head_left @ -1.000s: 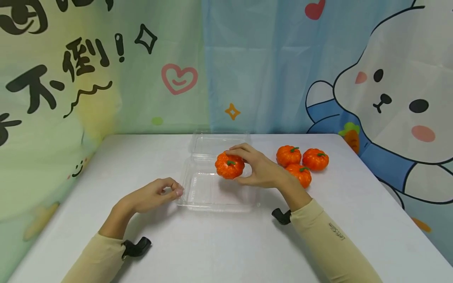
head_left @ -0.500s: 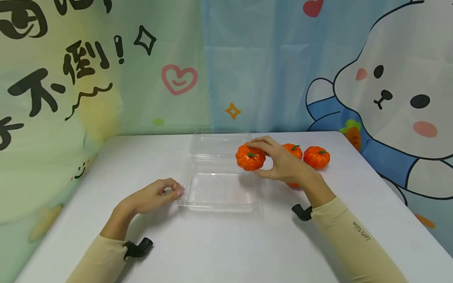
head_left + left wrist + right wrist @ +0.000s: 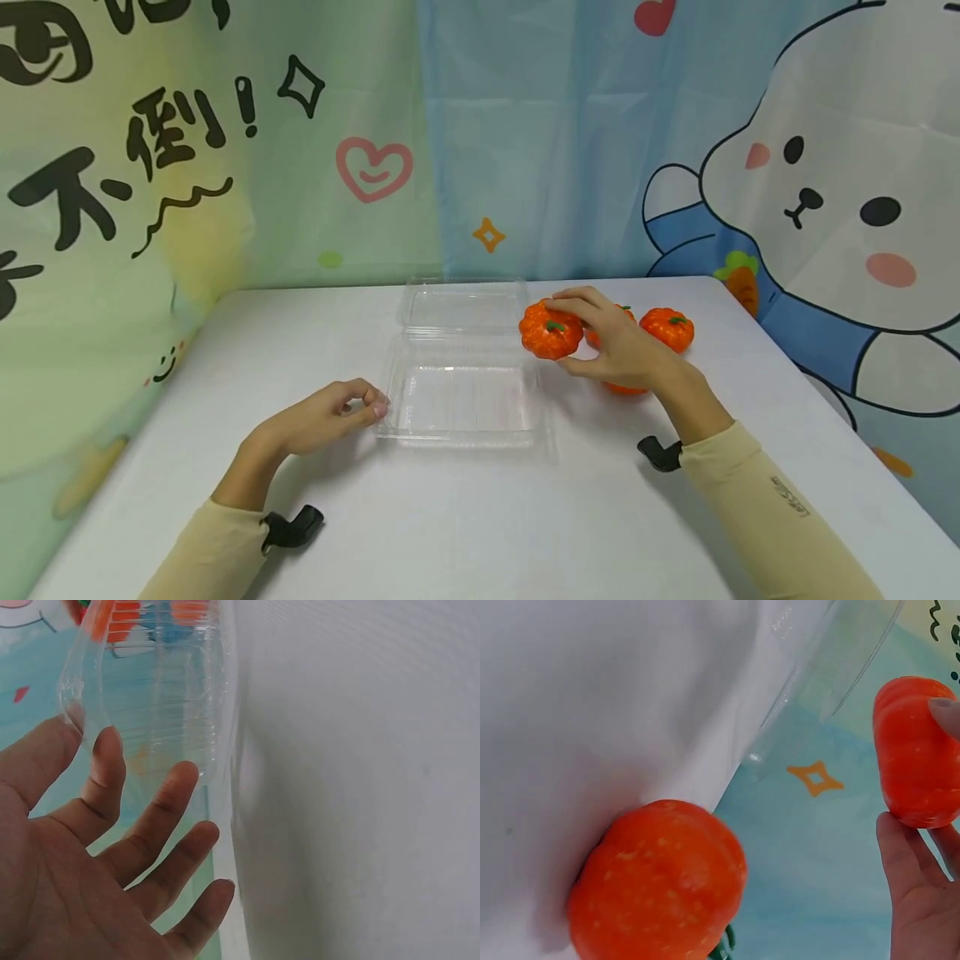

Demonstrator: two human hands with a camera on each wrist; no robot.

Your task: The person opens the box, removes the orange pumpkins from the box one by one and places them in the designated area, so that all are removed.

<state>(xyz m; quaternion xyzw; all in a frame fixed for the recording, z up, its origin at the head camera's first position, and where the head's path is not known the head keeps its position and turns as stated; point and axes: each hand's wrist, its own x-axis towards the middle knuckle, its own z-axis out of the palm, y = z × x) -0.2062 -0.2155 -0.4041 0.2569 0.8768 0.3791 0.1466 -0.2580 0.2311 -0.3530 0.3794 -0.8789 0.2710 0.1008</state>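
- right hand (image 3: 611,346) grips a small orange pumpkin (image 3: 551,331), fingers over the top, thumb under the near side
- that pumpkin is held above the desk (image 3: 480,517), just past the right edge of the clear plastic box (image 3: 461,400), not over the tray
- right wrist view confirms: held pumpkin pinched between fingertip and thumb, clear of the desk surface
- left hand (image 3: 330,414) rests on the desk at the box's near-left corner, fingers loosely curled, holding nothing; fingertips right at the box rim, contact can't be confirmed
- left wrist view: fingers relaxed and spread, box wall just beyond them
- box is open, hinged lid (image 3: 465,304) laid flat behind the tray, tray has nothing in it
- other pumpkins sit on the desk right of the box: one (image 3: 667,327) in plain view behind the right hand, another (image 3: 624,388) mostly hidden under the hand, a third barely peeking out behind the fingers
- the pumpkin under the hand shows big in the right wrist view, sitting on the white desk below the wrist
- held pumpkin is well apart from the left hand, box lies between them
- cartoon bunny backdrop (image 3: 825,167) hangs behind the desk
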